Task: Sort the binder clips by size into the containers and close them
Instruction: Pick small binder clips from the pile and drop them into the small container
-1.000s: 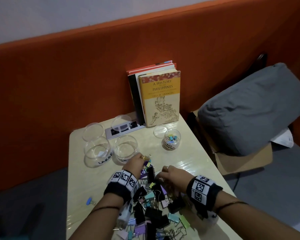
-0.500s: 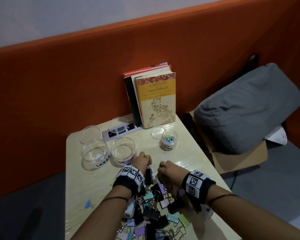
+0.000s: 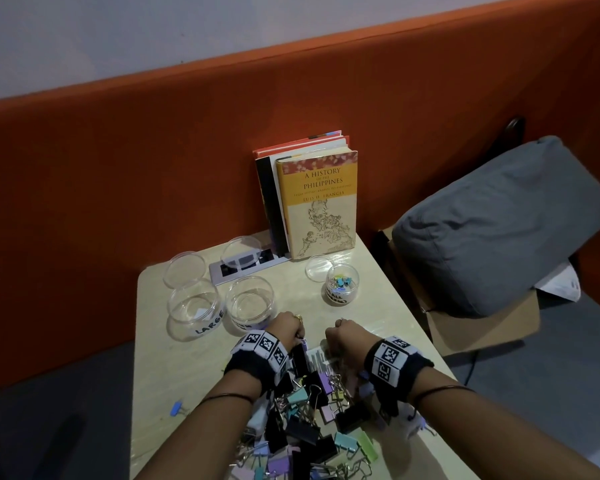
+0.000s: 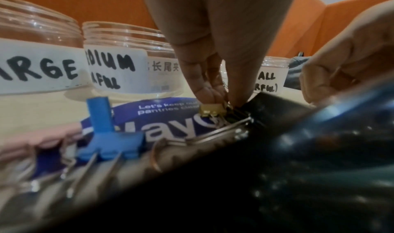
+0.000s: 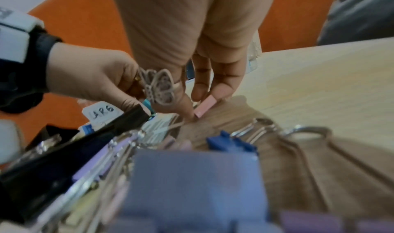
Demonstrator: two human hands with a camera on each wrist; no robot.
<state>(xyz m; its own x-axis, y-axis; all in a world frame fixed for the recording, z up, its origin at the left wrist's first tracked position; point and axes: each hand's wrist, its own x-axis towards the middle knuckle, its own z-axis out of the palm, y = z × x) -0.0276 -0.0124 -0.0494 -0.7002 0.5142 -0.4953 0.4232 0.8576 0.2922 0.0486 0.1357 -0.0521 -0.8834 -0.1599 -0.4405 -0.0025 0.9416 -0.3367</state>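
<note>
Head view shows a big pile of clips (image 3: pixel 309 420) on the near end of a pale table (image 3: pixel 174 368). Both hands work at the far edge of the pile. The left hand (image 3: pixel 284 327) has its fingers curled down; in the left wrist view its fingertips (image 4: pixel 213 91) pinch the wire handle of a tiny gold clip (image 4: pixel 212 110), which touches a big black clip (image 4: pixel 275 108). The right hand (image 3: pixel 343 336) is curled too; in the right wrist view its thumb and finger pinch a small pink clip (image 5: pixel 205 106) just above the table. Behind the pile stand three open jars: the large jar (image 3: pixel 194 308), the medium jar (image 3: pixel 249 301) beside it, and farther right the small jar (image 3: pixel 342 284), with a few tiny clips inside. Three clear lids (image 3: pixel 184 266) lie behind the jars, near some books (image 3: pixel 317 202).
</note>
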